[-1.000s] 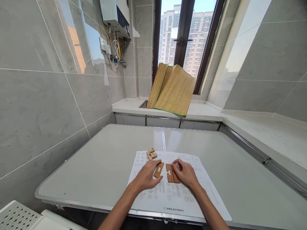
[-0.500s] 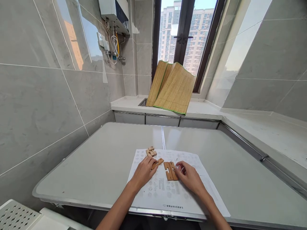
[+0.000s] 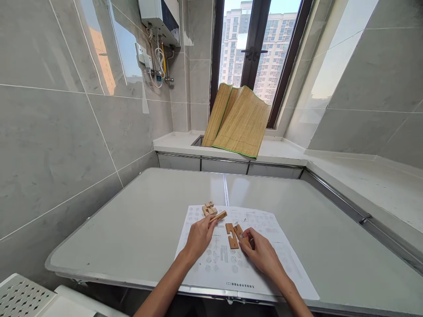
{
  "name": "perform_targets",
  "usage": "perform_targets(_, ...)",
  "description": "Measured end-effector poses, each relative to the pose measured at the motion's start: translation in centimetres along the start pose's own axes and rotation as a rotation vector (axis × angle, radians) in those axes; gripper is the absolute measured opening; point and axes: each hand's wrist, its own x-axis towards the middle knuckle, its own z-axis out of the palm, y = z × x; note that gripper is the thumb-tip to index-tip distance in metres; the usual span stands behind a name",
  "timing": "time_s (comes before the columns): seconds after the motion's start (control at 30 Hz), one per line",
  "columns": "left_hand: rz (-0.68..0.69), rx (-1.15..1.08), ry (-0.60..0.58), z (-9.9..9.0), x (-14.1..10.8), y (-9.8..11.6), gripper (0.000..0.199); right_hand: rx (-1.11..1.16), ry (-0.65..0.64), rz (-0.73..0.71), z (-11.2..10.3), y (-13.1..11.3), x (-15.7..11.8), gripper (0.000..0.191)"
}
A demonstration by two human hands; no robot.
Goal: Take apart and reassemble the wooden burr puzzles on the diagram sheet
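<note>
A slim brown wooden piece (image 3: 219, 216) is pinched in my left hand (image 3: 199, 235), raised a little over the printed sheet (image 3: 228, 268). Two flat brown wooden pieces lie near the middle of the sheet. The left one (image 3: 232, 242) has a notch in its side and touches neither hand. My right hand (image 3: 261, 250) has its fingers closed on the lower end of the other flat piece (image 3: 238, 230), which tilts away from its neighbour. Behind my left hand, at the sheet's far edge, sits a small cluster of pale wooden blocks (image 3: 209, 208).
The sheet lies on a large white table (image 3: 125, 229) with a seam down its middle. Behind it, a bamboo mat (image 3: 243, 121) leans on the white ledge (image 3: 284, 150) by the window. A white perforated item (image 3: 24, 297) stands at the lower left.
My left hand has lifted and turned its wooden piece. Under my right hand, the right flat piece has swung away from the left one at its lower end.
</note>
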Motion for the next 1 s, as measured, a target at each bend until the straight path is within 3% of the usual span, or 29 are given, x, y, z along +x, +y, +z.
perform_targets(0.2, -0.111, -0.272, -0.048, 0.6, 0.4, 0.2, 0.045, 0.337, 0.054, -0.012, 0.1, -0.5, 0.1, 0.033)
perform_targets(0.37, -0.144, -0.391, -0.051, 0.7, 0.8, -0.3, 0.05, 0.771, -0.145, -0.017, 1.8, -2.7, 1.8, 0.047)
perform_targets(0.57, -0.157, -0.389, 0.007, 0.5, 0.7, -0.4, 0.042, 0.789, -0.149, -0.024, 3.8, -3.6, 3.6, 0.05)
perform_targets(0.87, -0.089, -0.336, 0.008, 0.4, 0.6, 0.0, 0.04, 0.732, -0.095, -0.067, 3.7, -3.1, 3.1, 0.045)
perform_targets(1.0, 0.005, -0.281, 0.012, 0.1, 0.5, 0.3, 0.039, 0.733, -0.076, -0.082, 3.7, -3.4, 3.0, 0.048)
